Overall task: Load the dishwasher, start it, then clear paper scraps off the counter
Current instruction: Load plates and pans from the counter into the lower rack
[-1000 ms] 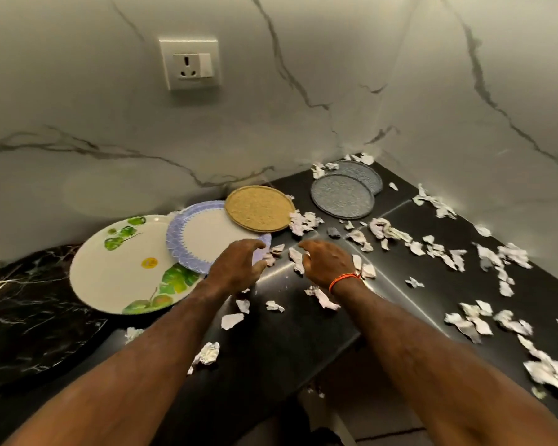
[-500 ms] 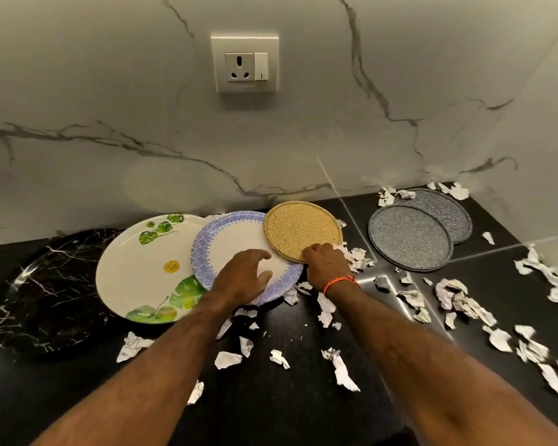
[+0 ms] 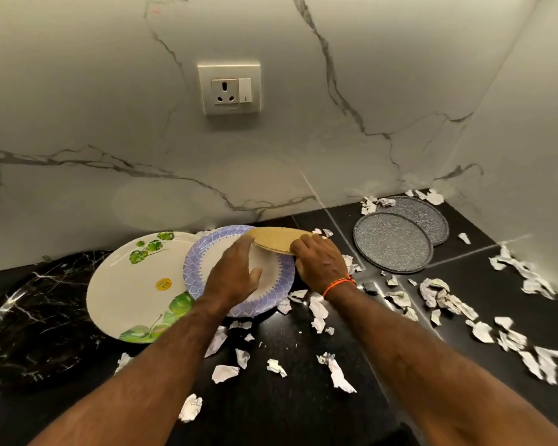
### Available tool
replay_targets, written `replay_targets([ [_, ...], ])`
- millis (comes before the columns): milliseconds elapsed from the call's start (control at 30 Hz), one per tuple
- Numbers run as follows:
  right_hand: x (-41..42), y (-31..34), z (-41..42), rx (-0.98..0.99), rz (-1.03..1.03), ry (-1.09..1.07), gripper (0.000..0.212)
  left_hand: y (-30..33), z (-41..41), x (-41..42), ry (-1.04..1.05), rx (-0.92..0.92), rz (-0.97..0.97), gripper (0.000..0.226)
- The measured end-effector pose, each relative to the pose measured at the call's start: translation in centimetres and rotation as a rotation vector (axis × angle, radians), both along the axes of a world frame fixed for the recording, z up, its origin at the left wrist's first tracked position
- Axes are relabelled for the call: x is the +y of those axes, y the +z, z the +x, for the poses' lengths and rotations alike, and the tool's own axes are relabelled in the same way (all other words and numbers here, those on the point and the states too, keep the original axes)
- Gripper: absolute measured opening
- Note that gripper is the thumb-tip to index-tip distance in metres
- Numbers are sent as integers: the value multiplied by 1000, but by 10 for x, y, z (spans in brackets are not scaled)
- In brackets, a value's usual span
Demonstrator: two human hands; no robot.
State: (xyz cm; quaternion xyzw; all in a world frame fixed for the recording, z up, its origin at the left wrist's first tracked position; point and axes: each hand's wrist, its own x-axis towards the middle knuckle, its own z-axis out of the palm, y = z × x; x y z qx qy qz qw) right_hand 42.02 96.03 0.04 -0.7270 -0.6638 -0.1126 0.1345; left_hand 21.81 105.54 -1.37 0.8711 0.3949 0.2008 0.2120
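Note:
A small tan plate [image 3: 276,240] is tilted up off the blue-rimmed plate [image 3: 203,255]. My right hand [image 3: 319,260] grips its near right edge. My left hand [image 3: 234,273] lies over the blue-rimmed plate, fingers reaching to the tan plate's left edge. The blue-rimmed plate overlaps a large white plate with green leaves [image 3: 132,284]. Left of that sits a black marbled plate [image 3: 29,320]. Two grey speckled plates [image 3: 392,243] overlap at the back right. Torn paper scraps [image 3: 445,299] litter the black counter [image 3: 287,410].
A marble backsplash with a wall socket [image 3: 228,88] rises behind the plates. A side wall closes the corner at the right. More paper scraps [image 3: 226,373] lie near the counter's front between my arms.
My right hand has taken the tan plate's edge and raised it off the blue-rimmed plate. My left hand slid further over the blue-rimmed plate. The view shifted left.

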Motion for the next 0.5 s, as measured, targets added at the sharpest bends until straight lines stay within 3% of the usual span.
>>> replay_targets([
  [133,-32,16,-14,15,73,-18,22,11,1,-5,-22,33,114,80],
  [333,-101,23,-39,17,107,-132,18,20,0,-25,-272,-99,219,27],
  [500,-175,11,-64,93,91,-318,17,13,-3,-75,-549,-241,302,24],
])
